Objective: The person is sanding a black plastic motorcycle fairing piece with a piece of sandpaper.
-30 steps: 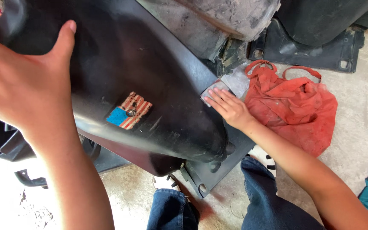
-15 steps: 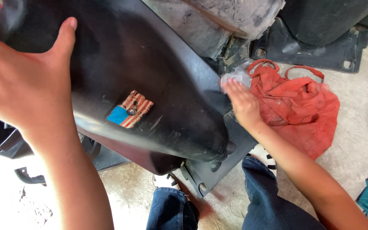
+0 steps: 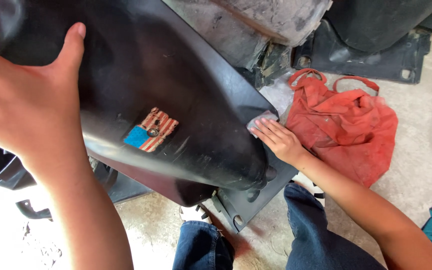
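Striped blue-cornered sticker (image 3: 151, 130) on black panel (image 3: 176, 75)

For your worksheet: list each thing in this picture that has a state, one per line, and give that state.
Left hand: open, flat on the black panel.
Right hand: fingers pressing a small grey pad.
Grey pad: under the fingertips, against the panel's edge.
Black panel: glossy, tilted, scuffed.
Striped sticker: worn, peeling.
Red cloth bag: crumpled on the concrete floor.

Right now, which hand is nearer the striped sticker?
Left. The left hand presses the black panel just left of the striped sticker; the right hand holds a grey pad at the panel's far right edge.
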